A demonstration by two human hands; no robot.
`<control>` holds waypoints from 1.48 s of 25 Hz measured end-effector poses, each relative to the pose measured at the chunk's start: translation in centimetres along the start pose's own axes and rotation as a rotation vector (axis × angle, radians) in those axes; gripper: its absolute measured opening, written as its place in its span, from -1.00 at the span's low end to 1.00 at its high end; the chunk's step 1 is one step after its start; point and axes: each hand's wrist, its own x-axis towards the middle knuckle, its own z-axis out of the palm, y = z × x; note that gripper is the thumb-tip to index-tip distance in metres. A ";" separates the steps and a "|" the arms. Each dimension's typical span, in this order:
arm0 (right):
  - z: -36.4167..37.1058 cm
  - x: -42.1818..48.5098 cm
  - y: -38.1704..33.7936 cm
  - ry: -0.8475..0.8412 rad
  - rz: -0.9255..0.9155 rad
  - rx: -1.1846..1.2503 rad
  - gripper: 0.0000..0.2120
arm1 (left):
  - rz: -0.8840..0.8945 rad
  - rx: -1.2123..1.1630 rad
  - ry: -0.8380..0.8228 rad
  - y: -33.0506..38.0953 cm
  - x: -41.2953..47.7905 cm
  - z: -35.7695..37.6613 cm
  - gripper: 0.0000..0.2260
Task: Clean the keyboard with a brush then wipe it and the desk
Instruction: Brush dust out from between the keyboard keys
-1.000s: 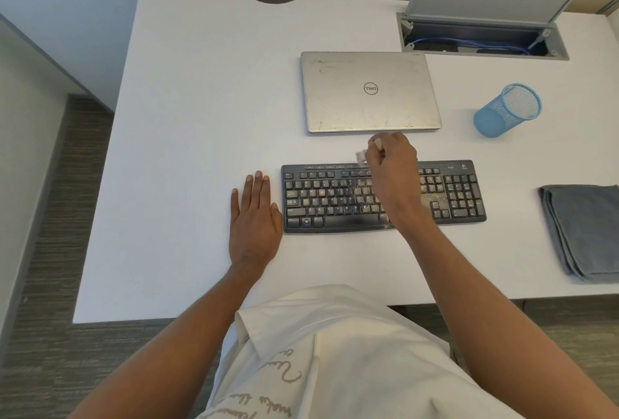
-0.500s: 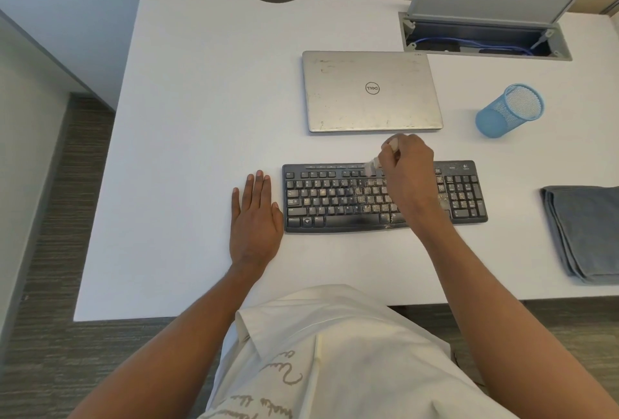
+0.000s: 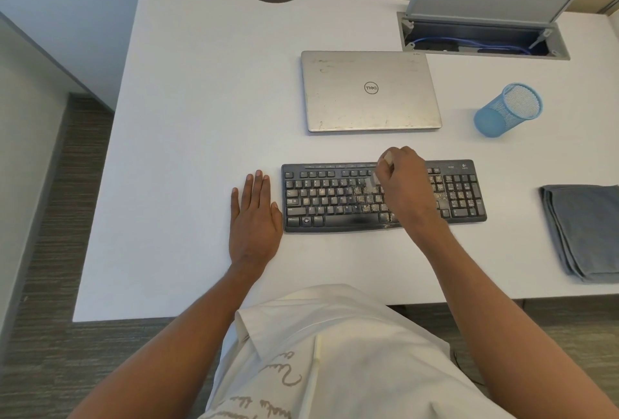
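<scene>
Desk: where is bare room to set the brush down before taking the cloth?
Widest: the left of the desk, beyond the left hand and laptop. Then the strip between keyboard and near edge, and the gap between keyboard and grey cloth, this side of the blue mesh cup. Tight: between laptop and keyboard, by the right hand.

Matt black plastic keyboard (image 3: 335, 197), gritty.

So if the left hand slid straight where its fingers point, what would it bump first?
Probably nothing. The left hand lies flat on the desk, fingers pointing toward the far edge. That line seems to pass left of the keyboard and the laptop, over bare desk.
</scene>
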 end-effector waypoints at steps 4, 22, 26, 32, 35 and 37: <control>-1.0 1.3 -1.0 0.099 -0.009 0.057 -0.76 | -0.002 -0.002 0.000 0.1 0.0 -0.1 -0.47; -0.3 2.8 -3.2 -0.109 -0.247 0.123 -0.82 | -0.003 -0.001 -0.009 0.0 0.1 0.0 -0.46; 1.2 4.0 -3.5 -0.338 -0.296 0.064 -0.80 | -0.001 0.011 -0.012 -0.1 0.0 0.0 -0.46; -1.6 4.6 -0.4 -0.295 -0.212 -0.112 -0.80 | -0.003 0.002 -0.006 0.0 0.1 0.0 -0.46; -3.3 4.9 1.0 -0.268 -0.143 -0.267 -0.77 | 0.000 0.005 -0.001 0.0 0.0 0.0 -0.46; -3.4 4.7 0.3 -0.221 -0.157 -0.307 -0.79 | 0.000 0.004 -0.001 0.0 0.0 0.0 -0.46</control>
